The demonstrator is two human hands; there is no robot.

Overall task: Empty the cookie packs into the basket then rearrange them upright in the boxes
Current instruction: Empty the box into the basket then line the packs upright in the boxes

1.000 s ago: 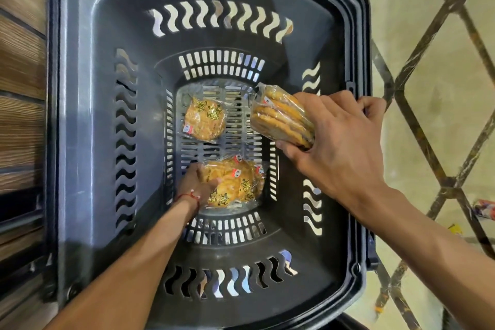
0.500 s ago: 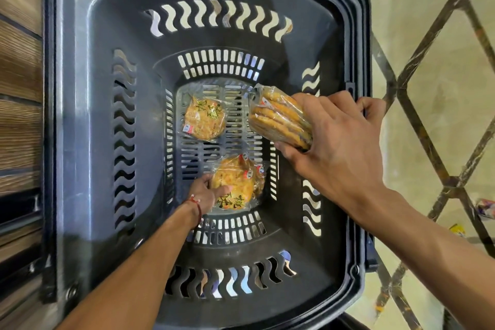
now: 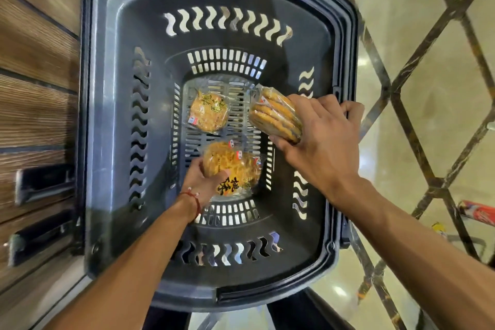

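Reaching deep into the basket [image 3: 107,115], the left hand [image 3: 206,182] grips the near pile of cookie packs [image 3: 233,169] on the slotted floor, thumb lying over the top pack, its fingers hidden beneath. The right hand [image 3: 321,142] holds a stack of packs [image 3: 276,115] on edge above the basket's right side, fingers [image 3: 310,104] curled round it. One single pack [image 3: 209,114] lies flat on the floor farther in. These look light; the clear film is probably slippery and the cookies inside brittle, so a gentle hold across the flat faces should serve better than pinching the crimped ends. No boxes are in view.
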